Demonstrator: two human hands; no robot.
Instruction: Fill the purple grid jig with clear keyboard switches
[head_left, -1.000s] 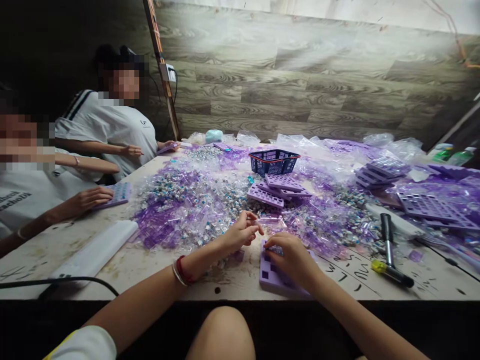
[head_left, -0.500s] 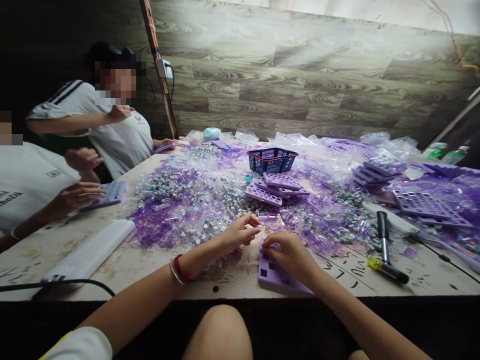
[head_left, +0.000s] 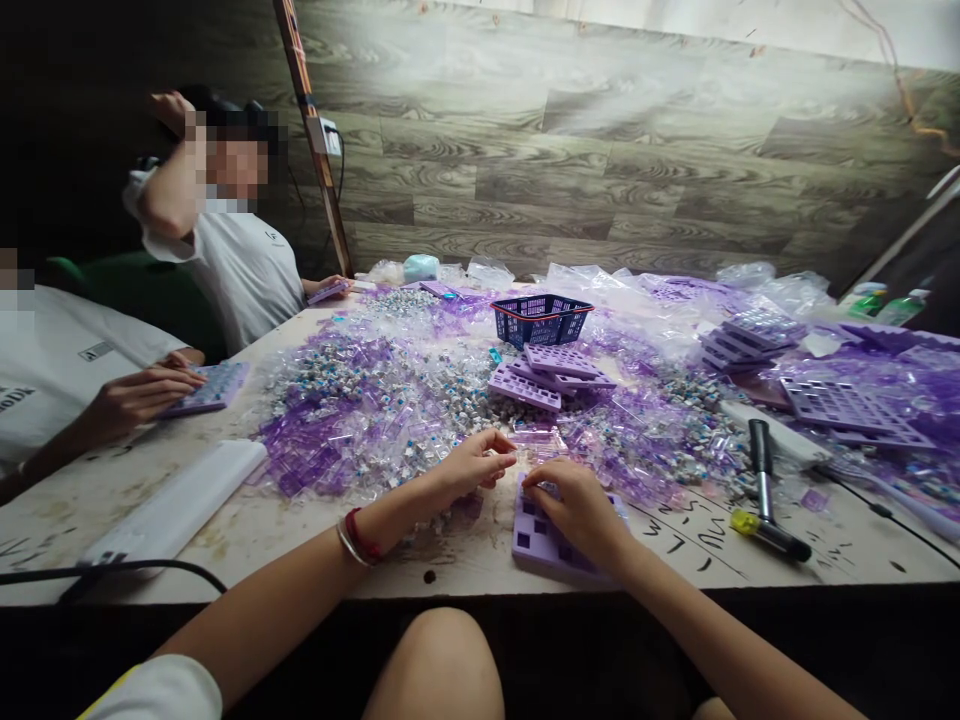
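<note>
My right hand (head_left: 574, 508) rests on a lilac plastic tray with square holes (head_left: 541, 545) near the table's front edge, fingertips pressed at its far left corner. Just left of the tray, my left hand (head_left: 471, 465) hovers with its fingers curled and pinched together on a small part too tiny to make out. A wide heap of clear, purple and blue-white small parts (head_left: 390, 405) spreads directly behind both hands.
A blue basket (head_left: 541, 319) and stacked lilac trays (head_left: 551, 374) sit mid-table. A yellow-and-black screwdriver (head_left: 769, 532) lies at right, a white bar (head_left: 176, 505) at left. Two other people sit at the left edge, one holding a tray (head_left: 206, 388).
My hands stay almost in place on the tray. The far person at left has raised an arm to the head; the nearer person's hand stays on their tray.
</note>
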